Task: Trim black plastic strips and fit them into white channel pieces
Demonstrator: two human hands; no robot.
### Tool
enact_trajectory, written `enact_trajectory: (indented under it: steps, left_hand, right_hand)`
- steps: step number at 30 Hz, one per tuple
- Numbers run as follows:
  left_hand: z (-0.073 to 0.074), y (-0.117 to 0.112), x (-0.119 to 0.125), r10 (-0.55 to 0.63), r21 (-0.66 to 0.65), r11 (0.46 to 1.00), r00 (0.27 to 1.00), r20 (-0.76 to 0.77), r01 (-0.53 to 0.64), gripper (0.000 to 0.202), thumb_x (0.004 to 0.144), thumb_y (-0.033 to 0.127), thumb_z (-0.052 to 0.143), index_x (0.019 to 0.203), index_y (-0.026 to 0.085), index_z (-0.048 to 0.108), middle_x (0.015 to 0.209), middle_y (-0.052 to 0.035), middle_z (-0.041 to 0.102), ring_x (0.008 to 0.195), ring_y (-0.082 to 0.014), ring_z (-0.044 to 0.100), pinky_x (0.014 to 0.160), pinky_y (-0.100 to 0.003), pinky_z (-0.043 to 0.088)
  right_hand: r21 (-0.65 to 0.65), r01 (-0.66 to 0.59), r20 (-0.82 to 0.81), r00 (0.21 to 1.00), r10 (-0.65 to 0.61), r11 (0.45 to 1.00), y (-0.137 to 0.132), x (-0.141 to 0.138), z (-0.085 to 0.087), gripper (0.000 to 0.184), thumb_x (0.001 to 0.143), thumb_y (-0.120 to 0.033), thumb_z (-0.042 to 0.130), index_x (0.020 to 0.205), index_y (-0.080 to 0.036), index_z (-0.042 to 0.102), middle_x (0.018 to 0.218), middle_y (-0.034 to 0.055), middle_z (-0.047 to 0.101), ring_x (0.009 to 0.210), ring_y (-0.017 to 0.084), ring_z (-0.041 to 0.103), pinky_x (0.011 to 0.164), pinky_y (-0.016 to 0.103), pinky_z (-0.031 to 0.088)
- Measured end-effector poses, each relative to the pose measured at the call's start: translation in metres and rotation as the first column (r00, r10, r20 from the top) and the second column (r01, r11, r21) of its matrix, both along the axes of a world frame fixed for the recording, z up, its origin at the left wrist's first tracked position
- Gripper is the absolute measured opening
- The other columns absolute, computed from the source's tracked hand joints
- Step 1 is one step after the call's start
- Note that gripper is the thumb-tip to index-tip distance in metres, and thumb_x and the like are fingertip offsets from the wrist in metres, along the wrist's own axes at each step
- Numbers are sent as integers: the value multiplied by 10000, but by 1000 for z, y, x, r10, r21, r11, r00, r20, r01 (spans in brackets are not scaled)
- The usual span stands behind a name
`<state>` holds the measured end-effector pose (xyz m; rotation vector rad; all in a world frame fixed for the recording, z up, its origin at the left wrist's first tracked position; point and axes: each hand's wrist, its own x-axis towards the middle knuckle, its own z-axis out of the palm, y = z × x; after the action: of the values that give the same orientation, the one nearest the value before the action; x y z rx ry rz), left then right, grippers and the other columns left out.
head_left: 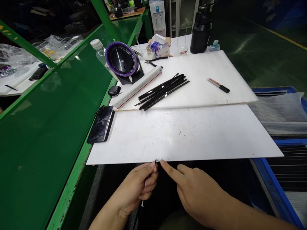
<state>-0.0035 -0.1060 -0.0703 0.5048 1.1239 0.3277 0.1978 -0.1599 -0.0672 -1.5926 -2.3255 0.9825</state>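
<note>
At the table's front edge, my left hand is closed, with thumb and index finger pinching a small dark piece whose kind I cannot make out. Below the curled fingers a thin white piece with a flared end sticks out; the rest of it is hidden in the fist. My right hand has its index finger stretched toward the dark piece, its tip at or very near it. The other right fingers are bent and partly hidden, and nothing shows in them. Beyond lies a bundle of thin black strips.
A white foam board covers the table's back half. On it lie a utility knife, a long white box and cutting pliers. A purple-rimmed fan and a phone are left; blue crates stand right.
</note>
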Motion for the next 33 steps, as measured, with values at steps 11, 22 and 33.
enact_trajectory:
  steps: [11, 22, 33]
  left_hand:
    - [1, -1, 1, 7, -4, 1000, 1000, 4, -7, 308, 854, 458, 577, 764, 184, 469, 536, 82, 326, 422, -29, 150, 372, -159, 71]
    - [0, -1, 2, 5, 11, 1000, 1000, -1, -5, 296, 865, 455, 560, 784, 187, 467, 535, 83, 321, 422, -33, 146, 372, -159, 72]
    - [-1, 0, 2, -2, 22, 1000, 1000, -3, 2, 288, 873, 442, 553, 777, 185, 466, 538, 83, 317, 425, -32, 139, 370, -158, 69]
  right_hand:
    - [15, -28, 82, 996, 27, 999, -3, -4, 0, 766, 834, -115, 460, 1515, -306, 167, 833, 4, 553, 518, 150, 478, 450, 278, 179]
    - [51, -54, 181, 982, 44, 997, -3, -5, -2, 798, 818, -98, 472, 1519, -303, 151, 824, 2, 545, 506, 156, 473, 441, 281, 178]
    - [27, -24, 157, 987, 20, 999, -5, -9, 2, 771, 825, -104, 472, 1516, -290, 185, 823, 12, 552, 519, 152, 494, 432, 274, 193]
